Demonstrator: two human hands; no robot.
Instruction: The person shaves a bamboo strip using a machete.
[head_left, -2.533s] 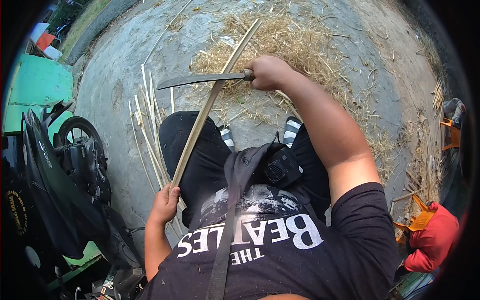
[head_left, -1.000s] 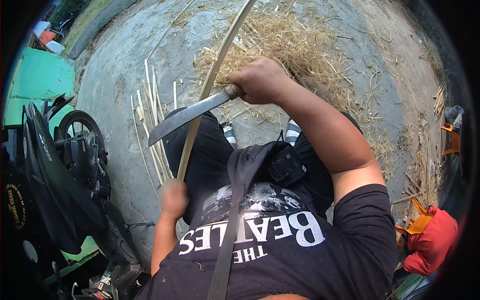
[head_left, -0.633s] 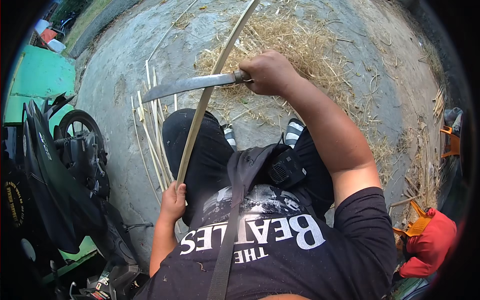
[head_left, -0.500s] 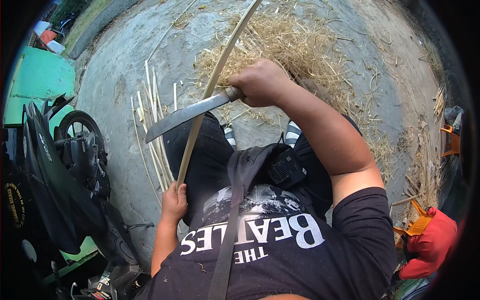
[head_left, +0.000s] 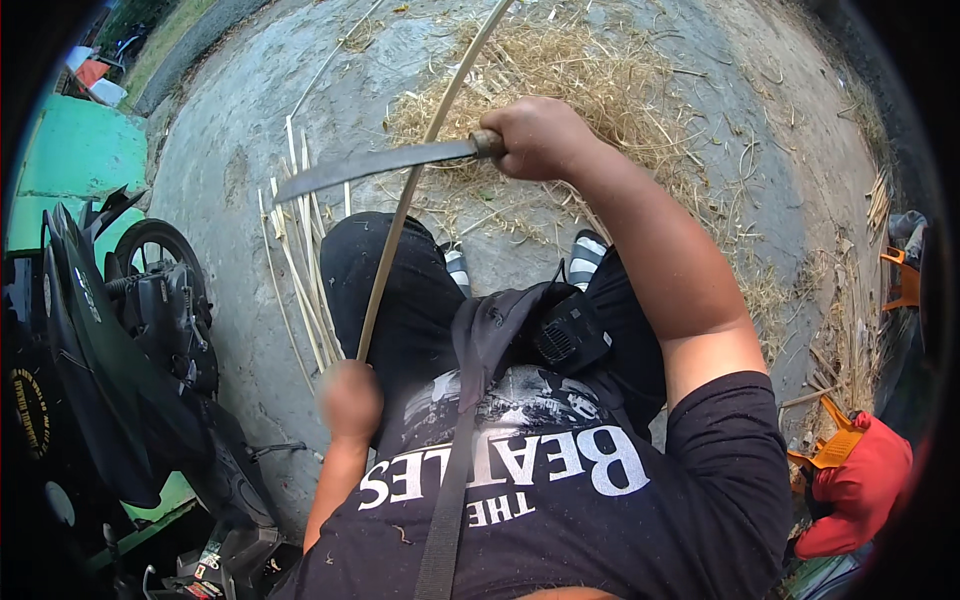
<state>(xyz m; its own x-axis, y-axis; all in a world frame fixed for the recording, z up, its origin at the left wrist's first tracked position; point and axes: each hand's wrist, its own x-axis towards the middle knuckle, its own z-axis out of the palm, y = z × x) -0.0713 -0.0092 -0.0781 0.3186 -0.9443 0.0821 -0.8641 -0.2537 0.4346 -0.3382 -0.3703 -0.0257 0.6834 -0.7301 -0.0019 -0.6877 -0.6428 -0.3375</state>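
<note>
My right hand (head_left: 543,138) is closed around the wooden handle of a machete (head_left: 375,165). Its blade points left and lies across a long, pale bamboo strip (head_left: 398,222), touching or nearly touching it well above my left knee. The lower end of that strip runs into my left hand (head_left: 350,400), which is blurred but closed on it beside my left thigh. From there the strip slants up and away, bending slightly, past the top edge of the view. Several thin bamboo strips (head_left: 303,270) lie on the ground to the left of my left knee.
A heap of curly shavings (head_left: 590,85) covers the concrete ground (head_left: 235,150) ahead of my feet. On the left stands a dark motorcycle (head_left: 130,350) beside green panels (head_left: 80,150). An orange plastic chair (head_left: 840,440) with red cloth (head_left: 868,480) is at the lower right.
My right hand has carried the machete forward and up along the strip, away from my left hand. The left hand keeps hold of the strip's lower end in nearly the same place.
</note>
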